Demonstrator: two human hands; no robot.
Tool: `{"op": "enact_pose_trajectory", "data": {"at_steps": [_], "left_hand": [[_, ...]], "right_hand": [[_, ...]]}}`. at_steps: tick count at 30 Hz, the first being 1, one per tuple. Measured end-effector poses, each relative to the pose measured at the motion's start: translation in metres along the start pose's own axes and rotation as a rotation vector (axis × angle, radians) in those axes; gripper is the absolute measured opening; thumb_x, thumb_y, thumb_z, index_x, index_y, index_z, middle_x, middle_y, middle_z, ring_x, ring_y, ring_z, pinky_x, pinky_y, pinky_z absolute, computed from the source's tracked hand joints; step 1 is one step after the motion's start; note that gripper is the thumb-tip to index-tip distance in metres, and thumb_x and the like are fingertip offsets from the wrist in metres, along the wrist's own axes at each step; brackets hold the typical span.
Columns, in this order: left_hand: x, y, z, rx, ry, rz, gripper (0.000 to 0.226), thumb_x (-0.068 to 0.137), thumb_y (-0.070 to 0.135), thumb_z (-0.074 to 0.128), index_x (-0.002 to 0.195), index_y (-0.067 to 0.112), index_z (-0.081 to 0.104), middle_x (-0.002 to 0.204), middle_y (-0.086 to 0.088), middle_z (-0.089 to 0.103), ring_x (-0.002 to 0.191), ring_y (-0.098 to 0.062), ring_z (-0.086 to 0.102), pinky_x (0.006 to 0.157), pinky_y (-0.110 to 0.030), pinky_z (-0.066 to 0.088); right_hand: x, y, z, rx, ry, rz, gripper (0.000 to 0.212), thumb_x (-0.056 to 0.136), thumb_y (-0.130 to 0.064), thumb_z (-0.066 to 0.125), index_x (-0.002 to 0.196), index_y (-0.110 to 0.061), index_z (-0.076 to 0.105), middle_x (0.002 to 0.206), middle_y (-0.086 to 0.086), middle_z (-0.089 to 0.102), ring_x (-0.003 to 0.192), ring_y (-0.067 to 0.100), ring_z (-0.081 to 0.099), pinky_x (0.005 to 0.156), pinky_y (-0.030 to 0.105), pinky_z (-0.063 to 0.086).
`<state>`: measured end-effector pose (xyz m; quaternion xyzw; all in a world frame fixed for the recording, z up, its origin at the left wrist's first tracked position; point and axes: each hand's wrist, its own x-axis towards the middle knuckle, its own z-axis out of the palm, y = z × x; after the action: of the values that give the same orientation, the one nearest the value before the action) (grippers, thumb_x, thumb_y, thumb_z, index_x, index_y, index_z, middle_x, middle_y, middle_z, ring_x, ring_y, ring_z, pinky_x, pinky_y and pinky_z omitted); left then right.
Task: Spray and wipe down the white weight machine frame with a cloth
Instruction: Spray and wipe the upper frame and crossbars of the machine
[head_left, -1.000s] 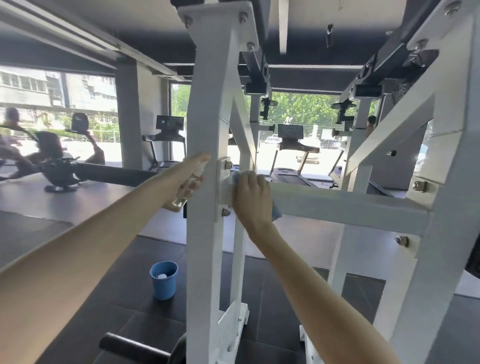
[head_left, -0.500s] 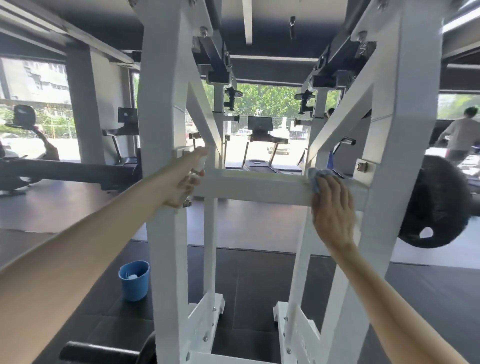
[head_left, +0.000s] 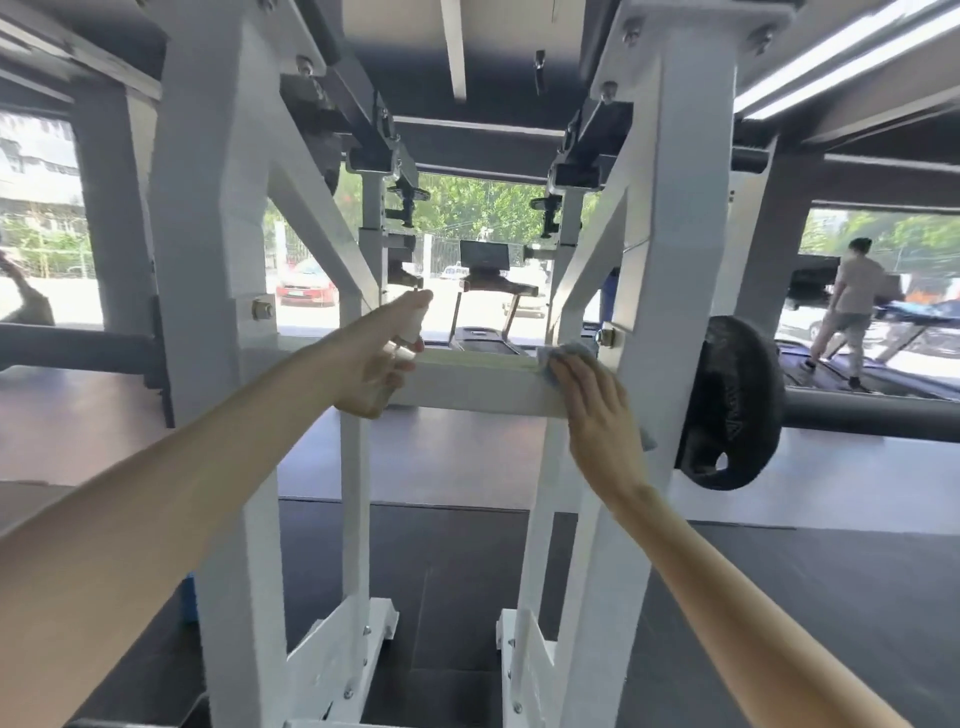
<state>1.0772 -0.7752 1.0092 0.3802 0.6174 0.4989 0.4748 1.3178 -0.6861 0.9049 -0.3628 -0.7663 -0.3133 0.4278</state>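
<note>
Right hand (head_left: 597, 410) lay flat, fingers straight, pressing cloth (head_left: 563, 353) onto crossbar (head_left: 478, 387) at its right end, tight against right upright (head_left: 670, 260). Flat palm spreads pressure, likely to work into the bolted joint. Left hand (head_left: 371, 364) was curled round bottle (head_left: 413, 325) at 9 o'clock of the cloth, at the bar's far edge, probably kept close for the next squirt. Frame (head_left: 208, 260) stood at 12 o'clock, filling the view. Plate (head_left: 737, 400) sat at 3 o'clock of right hand, clear of it.

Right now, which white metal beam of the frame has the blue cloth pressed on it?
The horizontal white crossbeam, at its right end, under the right hand. It alone runs level; the other beams stand upright or slant.
</note>
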Motion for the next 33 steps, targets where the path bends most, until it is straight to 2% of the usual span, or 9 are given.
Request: {"op": "enact_pose_trajectory", "data": {"at_steps": [7,9,13,18,20,25,27,28,33], "left_hand": [[0.004,0.009,0.049,-0.001,0.016,0.118,0.054,0.075,0.068,0.068,0.078,0.015,0.061,0.077,-0.001,0.058,0.058,-0.013,0.047,0.046,-0.016,0.039],[0.002,0.016,0.060,0.044,0.024,0.177,0.052,0.080,0.067,0.063,0.077,0.015,0.059,0.082,-0.003,0.057,0.061,-0.014,0.048,0.042,-0.016,0.041],[0.006,0.037,0.066,0.160,0.002,0.216,0.055,0.074,0.076,0.058,0.076,0.022,0.063,0.085,0.000,0.061,0.073,-0.018,0.057,0.068,-0.032,0.048],[0.010,0.063,0.079,0.187,-0.028,0.277,0.055,0.081,0.074,0.053,0.082,0.020,0.064,0.090,-0.001,0.062,0.079,-0.018,0.058,0.070,-0.033,0.050],[0.009,0.068,0.088,0.184,-0.059,0.317,0.052,0.085,0.071,0.052,0.085,0.020,0.061,0.090,0.000,0.060,0.079,-0.015,0.057,0.054,-0.027,0.053],[0.015,0.075,0.109,0.209,-0.108,0.376,0.048,0.091,0.064,0.048,0.081,0.018,0.057,0.086,0.001,0.056,0.073,-0.013,0.053,0.059,-0.029,0.042],[0.021,0.075,0.112,0.237,-0.132,0.365,0.051,0.089,0.067,0.050,0.079,0.018,0.059,0.087,-0.001,0.058,0.077,-0.016,0.054,0.066,-0.031,0.044],[0.022,0.075,0.113,0.243,-0.147,0.350,0.052,0.087,0.069,0.051,0.078,0.019,0.060,0.088,-0.002,0.059,0.080,-0.017,0.055,0.071,-0.034,0.045],[0.029,0.082,0.106,0.271,-0.165,0.361,0.051,0.087,0.068,0.050,0.082,0.018,0.059,0.088,0.000,0.059,0.078,-0.016,0.055,0.067,-0.032,0.045]], "right_hand": [[0.031,0.051,-0.038,0.037,0.294,0.303,0.060,0.087,0.014,0.042,0.144,0.000,0.030,0.150,0.014,0.032,0.140,0.024,0.023,0.117,0.039,0.020],[0.012,0.046,-0.016,0.005,0.244,0.207,0.063,0.084,0.016,0.046,0.144,0.003,0.030,0.152,0.016,0.028,0.143,0.027,0.019,0.117,0.041,0.017],[-0.014,0.050,-0.008,-0.051,0.136,-0.035,0.068,0.076,0.018,0.047,0.141,0.002,0.037,0.150,0.013,0.030,0.140,0.029,0.025,0.118,0.039,0.016],[0.103,0.077,-0.057,-0.190,0.197,-0.122,0.048,0.085,0.004,0.045,0.132,-0.003,0.052,0.140,0.011,0.049,0.136,0.023,0.033,0.116,0.035,0.016],[0.143,0.078,-0.069,-0.298,0.119,-0.158,0.033,0.087,-0.002,0.051,0.117,-0.005,0.064,0.126,0.007,0.060,0.127,0.022,0.044,0.112,0.032,0.022],[0.145,0.050,-0.056,-0.508,-0.331,-0.134,0.030,0.097,-0.002,0.035,0.119,0.009,0.051,0.126,0.024,0.050,0.106,0.025,0.045,0.080,0.006,0.031],[0.129,0.037,-0.056,-0.583,-0.550,-0.306,0.025,0.098,-0.007,0.038,0.110,0.001,0.058,0.116,0.015,0.057,0.108,0.025,0.050,0.089,0.017,0.034],[0.123,0.037,-0.058,-0.568,-0.593,-0.237,0.022,0.098,-0.009,0.041,0.106,-0.002,0.060,0.113,0.009,0.059,0.107,0.023,0.050,0.094,0.026,0.037],[0.153,0.064,-0.073,-0.404,-0.249,-0.186,0.028,0.098,-0.012,0.042,0.105,-0.010,0.069,0.129,0.000,0.058,0.126,0.013,0.043,0.116,0.031,0.008]]}}
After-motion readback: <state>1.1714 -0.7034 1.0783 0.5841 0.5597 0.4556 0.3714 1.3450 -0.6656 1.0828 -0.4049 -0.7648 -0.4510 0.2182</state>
